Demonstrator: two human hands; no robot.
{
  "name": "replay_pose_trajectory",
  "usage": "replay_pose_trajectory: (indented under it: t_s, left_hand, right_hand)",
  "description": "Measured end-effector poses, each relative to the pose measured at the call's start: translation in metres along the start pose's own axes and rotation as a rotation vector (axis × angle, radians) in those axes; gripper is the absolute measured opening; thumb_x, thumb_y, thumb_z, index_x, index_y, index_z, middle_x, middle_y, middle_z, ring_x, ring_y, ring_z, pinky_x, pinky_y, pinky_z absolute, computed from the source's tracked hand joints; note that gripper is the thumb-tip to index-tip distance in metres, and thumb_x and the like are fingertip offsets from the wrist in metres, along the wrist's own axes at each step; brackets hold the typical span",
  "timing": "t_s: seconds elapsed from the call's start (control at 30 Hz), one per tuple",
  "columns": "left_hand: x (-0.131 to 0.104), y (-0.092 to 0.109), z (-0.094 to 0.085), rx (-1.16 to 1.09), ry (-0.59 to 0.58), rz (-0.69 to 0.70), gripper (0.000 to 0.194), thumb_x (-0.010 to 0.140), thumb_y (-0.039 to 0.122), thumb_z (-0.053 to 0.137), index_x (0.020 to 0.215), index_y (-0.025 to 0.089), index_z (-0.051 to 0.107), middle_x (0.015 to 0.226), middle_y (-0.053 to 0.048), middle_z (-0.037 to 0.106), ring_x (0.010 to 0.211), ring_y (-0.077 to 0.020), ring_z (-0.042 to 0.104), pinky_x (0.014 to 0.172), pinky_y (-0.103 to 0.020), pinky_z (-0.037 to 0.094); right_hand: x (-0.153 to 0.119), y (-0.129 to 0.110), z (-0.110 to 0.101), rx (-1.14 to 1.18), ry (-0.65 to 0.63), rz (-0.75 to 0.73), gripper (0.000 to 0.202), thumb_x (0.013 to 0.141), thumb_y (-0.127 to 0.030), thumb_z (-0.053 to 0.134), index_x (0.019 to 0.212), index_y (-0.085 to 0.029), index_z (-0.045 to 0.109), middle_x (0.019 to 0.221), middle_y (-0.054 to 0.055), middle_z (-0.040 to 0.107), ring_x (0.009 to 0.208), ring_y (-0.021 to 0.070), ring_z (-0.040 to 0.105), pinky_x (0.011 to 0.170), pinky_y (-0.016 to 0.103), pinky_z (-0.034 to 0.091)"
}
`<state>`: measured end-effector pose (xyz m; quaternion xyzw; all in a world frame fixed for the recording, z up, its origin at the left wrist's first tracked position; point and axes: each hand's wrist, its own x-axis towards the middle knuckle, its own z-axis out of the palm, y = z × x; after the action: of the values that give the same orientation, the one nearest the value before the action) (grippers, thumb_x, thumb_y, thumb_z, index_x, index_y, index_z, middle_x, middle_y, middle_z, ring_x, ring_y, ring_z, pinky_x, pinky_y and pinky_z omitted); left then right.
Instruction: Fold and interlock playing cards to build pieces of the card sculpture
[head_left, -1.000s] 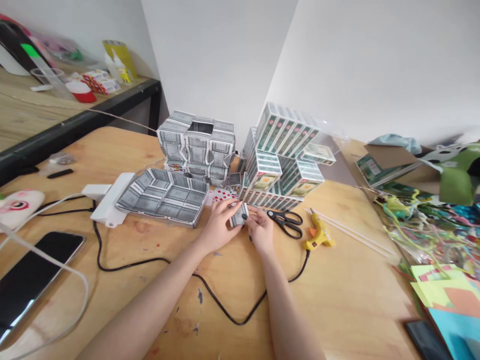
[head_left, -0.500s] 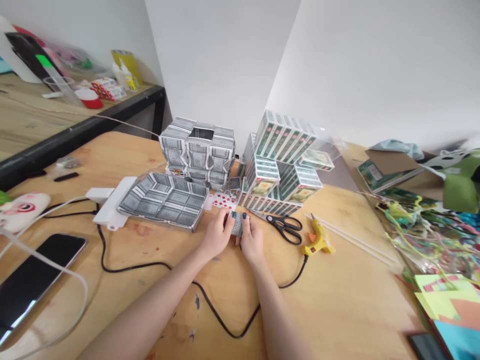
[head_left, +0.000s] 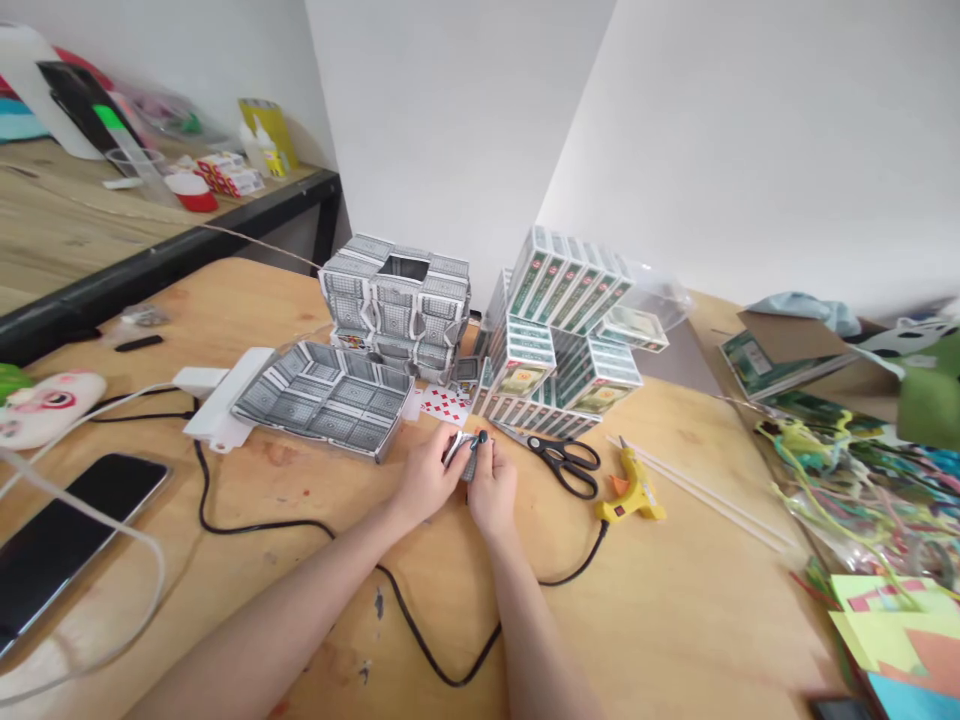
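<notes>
My left hand (head_left: pixel 429 472) and my right hand (head_left: pixel 492 488) are closed on a grey-backed playing card (head_left: pixel 469 466) at the middle of the table. Both thumbs press on its upper side; whether it is one card or more I cannot tell. Just beyond lie loose face-up cards, among them a red diamonds card (head_left: pixel 445 404). To the left sits a shallow tray made of cards (head_left: pixel 322 400). Behind it stands a box-like structure of joined cards (head_left: pixel 397 305) with a square opening on top. Black-handled scissors (head_left: pixel 564 464) rest right of my right hand.
Stacked card packs (head_left: pixel 559 330) stand behind the scissors. A yellow glue gun (head_left: pixel 632 490) lies at right beside clear glue sticks (head_left: pixel 709 495); its black cable (head_left: pixel 420 615) loops under my forearms. At left are a white power strip (head_left: pixel 232 400) and a phone (head_left: pixel 82 545).
My hands have drawn slightly closer together and toward me, and the card between them is now tilted, with its edge raised near my left fingers. The view has shifted a little.
</notes>
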<state>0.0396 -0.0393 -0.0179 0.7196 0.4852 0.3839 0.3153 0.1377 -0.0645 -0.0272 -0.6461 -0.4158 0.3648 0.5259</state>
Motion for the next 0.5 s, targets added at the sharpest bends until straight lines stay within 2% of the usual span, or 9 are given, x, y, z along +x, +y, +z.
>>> replay_pose_trajectory:
  t_s: [0.23, 0.33, 0.43, 0.5]
  left_hand:
    - [0.002, 0.000, 0.002, -0.080, 0.070, -0.071, 0.022, 0.084, 0.033, 0.040, 0.069, 0.018, 0.044, 0.054, 0.004, 0.043, 0.050, -0.0095, 0.040, 0.048, -0.021, 0.030]
    - [0.005, -0.001, 0.002, -0.180, 0.094, -0.126, 0.025, 0.084, 0.035, 0.039, 0.066, 0.018, 0.043, 0.055, 0.004, 0.041, 0.051, -0.0098, 0.039, 0.048, -0.022, 0.030]
    - [0.010, -0.004, 0.000, -0.337, 0.068, -0.180, 0.029, 0.081, 0.039, 0.042, 0.061, 0.018, 0.042, 0.053, 0.004, 0.035, 0.050, -0.0097, 0.035, 0.047, -0.022, 0.029]
    - [0.012, -0.007, -0.001, -0.416, 0.064, -0.211, 0.030, 0.079, 0.039, 0.045, 0.058, 0.018, 0.041, 0.053, 0.004, 0.034, 0.050, -0.0097, 0.035, 0.047, -0.022, 0.029]
  right_hand:
    - [0.000, -0.006, 0.000, -0.037, -0.014, -0.068, 0.039, 0.084, -0.049, 0.035, 0.065, -0.018, 0.049, 0.057, 0.000, 0.050, 0.051, 0.0120, 0.043, 0.047, 0.023, 0.034]
    - [-0.001, -0.007, -0.001, 0.023, -0.040, -0.007, 0.040, 0.084, -0.051, 0.035, 0.062, -0.019, 0.045, 0.048, -0.003, 0.045, 0.043, 0.0106, 0.040, 0.041, 0.022, 0.030]
    - [-0.002, -0.008, -0.003, 0.103, -0.138, 0.086, 0.042, 0.084, -0.054, 0.032, 0.064, -0.019, 0.045, 0.037, -0.006, 0.039, 0.033, 0.0094, 0.035, 0.034, 0.021, 0.025]
    - [-0.002, -0.008, -0.004, 0.116, -0.180, 0.081, 0.044, 0.083, -0.056, 0.032, 0.064, -0.019, 0.046, 0.035, -0.006, 0.039, 0.031, 0.0091, 0.035, 0.033, 0.021, 0.024]
